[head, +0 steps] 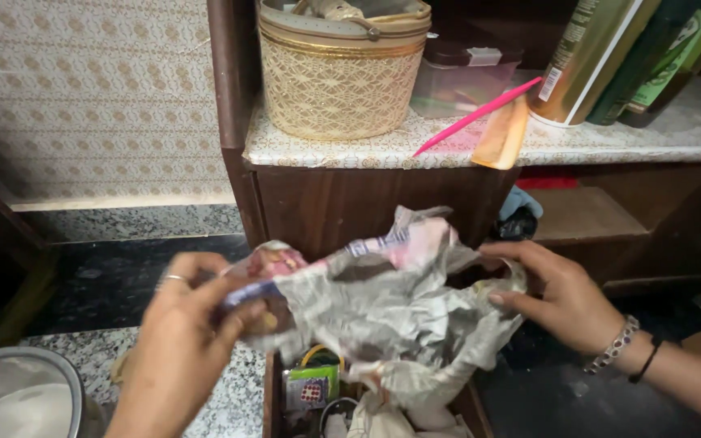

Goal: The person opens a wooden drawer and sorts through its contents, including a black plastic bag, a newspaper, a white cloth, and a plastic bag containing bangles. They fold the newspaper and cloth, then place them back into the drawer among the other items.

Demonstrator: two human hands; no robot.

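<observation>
Steel vessel (18, 397), round and pale inside, sits at the far lower left on a speckled granite counter (229, 405).

Left hand (180, 324) rises from the bottom edge, back toward the camera, a ring on one finger. Fingers curl closed, pinching the left end of a crumpled newspaper sheet (383, 300); a pink and blue printed patch shows right by the grip.

Newspaper sheet spans the middle of the view, stretched between both hands, grey with wrinkled folds, its lower part sagging into an open wooden drawer (273, 397). Inside the drawer: a small green packet (311, 385) with a red-and-white square mark, and more crumpled paper beside it.

Right hand (553, 296) enters from the lower right, forearm angled up-left, a beaded bracelet and a dark thread band at the wrist. Fingers bent narrow, holding the sheet's right edge between thumb and fingertips.

Above, on a shelf lined with patterned cloth: a cream and gold woven basket (338, 73) at left; a clear box (460, 77) with a dark lid behind; a pink stick (480, 113) lying slantwise over an orange comb (503, 134); a tall olive-gold bottle (586, 57) with a white label strip, and dark green bottles (667, 57) at far right.
</observation>
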